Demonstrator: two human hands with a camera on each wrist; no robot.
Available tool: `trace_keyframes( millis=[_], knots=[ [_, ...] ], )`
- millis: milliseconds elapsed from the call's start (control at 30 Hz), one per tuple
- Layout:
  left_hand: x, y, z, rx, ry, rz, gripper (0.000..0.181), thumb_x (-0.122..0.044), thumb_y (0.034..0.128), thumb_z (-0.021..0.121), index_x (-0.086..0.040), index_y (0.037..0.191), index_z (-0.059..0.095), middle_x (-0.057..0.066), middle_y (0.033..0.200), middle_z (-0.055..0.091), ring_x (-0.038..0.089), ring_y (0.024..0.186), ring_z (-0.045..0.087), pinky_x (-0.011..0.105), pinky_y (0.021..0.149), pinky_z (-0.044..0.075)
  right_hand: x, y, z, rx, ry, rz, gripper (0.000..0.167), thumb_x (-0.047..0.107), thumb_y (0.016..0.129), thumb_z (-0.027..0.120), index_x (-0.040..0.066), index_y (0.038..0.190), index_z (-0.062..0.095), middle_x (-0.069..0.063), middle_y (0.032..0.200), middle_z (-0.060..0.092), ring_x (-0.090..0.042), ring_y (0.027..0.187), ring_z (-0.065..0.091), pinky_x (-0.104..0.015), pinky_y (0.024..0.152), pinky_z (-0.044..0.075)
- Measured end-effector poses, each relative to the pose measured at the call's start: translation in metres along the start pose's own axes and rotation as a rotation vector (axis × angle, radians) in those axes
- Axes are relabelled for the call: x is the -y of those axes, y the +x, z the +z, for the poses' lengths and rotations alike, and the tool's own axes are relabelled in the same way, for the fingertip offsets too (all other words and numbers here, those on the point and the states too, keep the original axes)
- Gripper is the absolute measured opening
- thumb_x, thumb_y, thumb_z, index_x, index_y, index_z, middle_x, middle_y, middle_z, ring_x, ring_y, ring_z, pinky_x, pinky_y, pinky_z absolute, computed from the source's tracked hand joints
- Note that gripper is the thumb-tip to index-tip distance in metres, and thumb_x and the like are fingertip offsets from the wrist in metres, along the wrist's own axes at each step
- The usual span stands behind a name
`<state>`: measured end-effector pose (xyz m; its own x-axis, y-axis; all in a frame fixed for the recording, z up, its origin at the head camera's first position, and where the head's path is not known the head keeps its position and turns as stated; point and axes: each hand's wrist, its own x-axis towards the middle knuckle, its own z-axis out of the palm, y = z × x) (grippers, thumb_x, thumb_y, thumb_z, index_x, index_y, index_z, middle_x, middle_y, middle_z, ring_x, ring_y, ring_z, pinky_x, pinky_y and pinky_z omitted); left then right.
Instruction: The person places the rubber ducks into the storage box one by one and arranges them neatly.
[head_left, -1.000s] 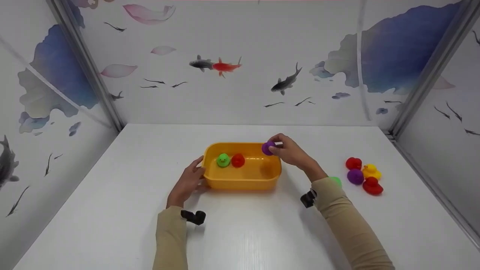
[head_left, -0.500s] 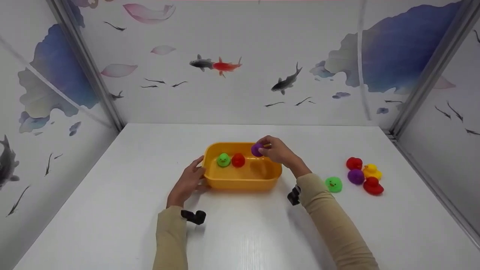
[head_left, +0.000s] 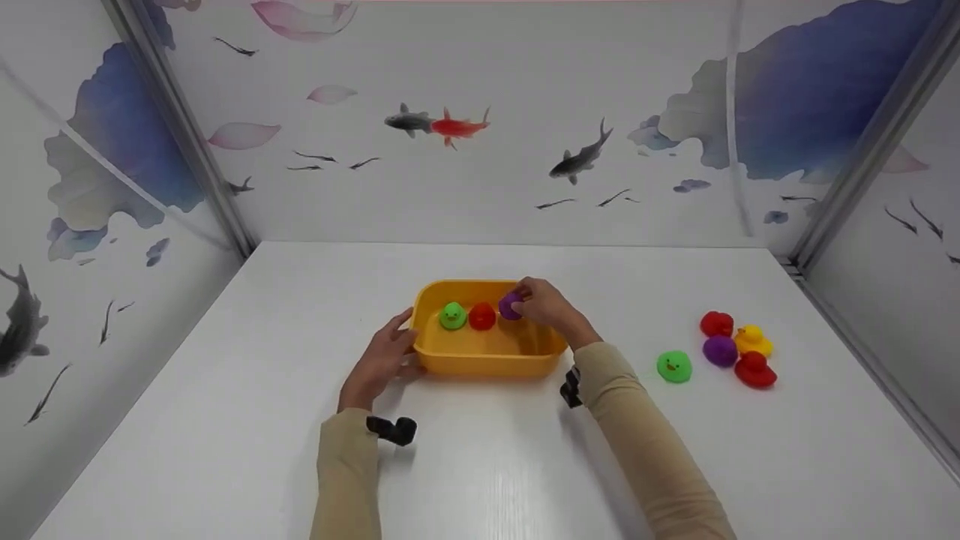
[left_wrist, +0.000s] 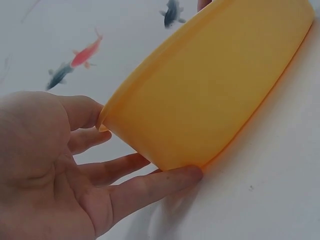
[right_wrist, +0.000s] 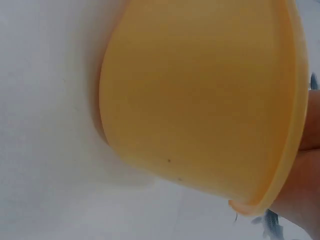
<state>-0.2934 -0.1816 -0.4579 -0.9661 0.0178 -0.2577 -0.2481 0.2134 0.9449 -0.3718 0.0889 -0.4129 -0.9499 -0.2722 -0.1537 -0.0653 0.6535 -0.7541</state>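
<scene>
We're lowering purple toy [head_left: 509,307] into yellow bin [head_left: 487,366] as third inside; right hand [head_left: 547,304] pinching it, left hand [head_left: 381,361] bracing straight-fingered.

No readable text, no legible labels or brands, no numbers, no signs
</scene>
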Motion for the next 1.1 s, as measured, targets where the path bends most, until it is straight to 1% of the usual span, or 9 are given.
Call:
trace_keyframes(
  millis=[167, 367, 467, 633, 900, 1033, 1100],
  knots=[
    [0.001, 0.001, 0.000, -0.002, 0.000, 0.006, 0.055, -0.033, 0.1076, 0.043, -0.031, 0.159, 0.024, 0.012, 0.154, 0.046, 0.029, 0.126, 0.061, 0.040, 0.098, 0.058, 0.000, 0.003, 0.004, -0.008, -0.024, 0.012, 0.034, 0.010, 0.100, 0.057, -0.001, 0.132, 0.057, -0.022, 0.136, 0.058, -0.033, 0.123, 0.059, -0.043, 0.110, 0.050],
    [0.000, 0.002, 0.002, -0.001, 0.011, -0.001, 0.056, -0.034, 0.1074, 0.043, -0.032, 0.159, 0.024, 0.011, 0.154, 0.046, 0.028, 0.125, 0.061, 0.040, 0.099, 0.057, -0.003, 0.004, 0.009, -0.004, -0.002, 0.052, 0.031, 0.003, 0.099, 0.058, 0.001, 0.129, 0.061, -0.019, 0.130, 0.061, -0.032, 0.115, 0.060, -0.043, 0.109, 0.051],
    [0.001, 0.002, 0.002, 0.005, 0.007, 0.002, 0.055, -0.034, 0.1077, 0.043, -0.031, 0.159, 0.024, 0.011, 0.153, 0.047, 0.028, 0.124, 0.062, 0.040, 0.098, 0.058, -0.006, 0.005, 0.011, -0.005, -0.011, 0.046, 0.031, 0.001, 0.098, 0.058, 0.000, 0.128, 0.063, -0.020, 0.128, 0.063, -0.032, 0.114, 0.061, -0.043, 0.109, 0.051],
    [0.000, 0.002, 0.002, 0.010, -0.001, 0.013, 0.055, -0.033, 0.1079, 0.042, -0.030, 0.160, 0.024, 0.012, 0.152, 0.048, 0.029, 0.123, 0.063, 0.040, 0.096, 0.059, -0.009, 0.007, 0.011, -0.011, -0.018, 0.057, 0.031, 0.001, 0.097, 0.058, -0.001, 0.128, 0.063, -0.021, 0.129, 0.064, -0.032, 0.114, 0.062, -0.043, 0.108, 0.052],
    [0.003, 0.002, -0.001, 0.025, -0.053, 0.046, 0.054, -0.028, 0.1083, 0.041, -0.027, 0.160, 0.025, 0.016, 0.152, 0.047, 0.031, 0.125, 0.061, 0.044, 0.096, 0.059, -0.010, 0.008, 0.015, -0.011, -0.034, -0.011, 0.030, 0.001, 0.097, 0.058, -0.002, 0.127, 0.065, -0.022, 0.127, 0.066, -0.033, 0.115, 0.064, -0.044, 0.105, 0.053],
    [0.003, 0.002, -0.001, 0.011, -0.028, 0.038, 0.054, -0.029, 0.1080, 0.042, -0.028, 0.159, 0.026, 0.014, 0.152, 0.048, 0.030, 0.124, 0.062, 0.042, 0.096, 0.059, -0.008, 0.007, 0.015, -0.006, -0.009, 0.002, 0.032, 0.001, 0.098, 0.058, -0.001, 0.129, 0.063, -0.022, 0.129, 0.064, -0.033, 0.115, 0.063, -0.043, 0.105, 0.053],
    [0.003, 0.000, -0.001, 0.005, -0.016, 0.033, 0.054, -0.029, 0.1078, 0.042, -0.028, 0.160, 0.026, 0.014, 0.152, 0.048, 0.031, 0.124, 0.062, 0.042, 0.096, 0.059, -0.006, 0.005, 0.013, -0.008, -0.023, -0.014, 0.033, 0.002, 0.098, 0.058, -0.002, 0.130, 0.062, -0.022, 0.131, 0.063, -0.034, 0.117, 0.062, -0.043, 0.105, 0.053]
  ],
)
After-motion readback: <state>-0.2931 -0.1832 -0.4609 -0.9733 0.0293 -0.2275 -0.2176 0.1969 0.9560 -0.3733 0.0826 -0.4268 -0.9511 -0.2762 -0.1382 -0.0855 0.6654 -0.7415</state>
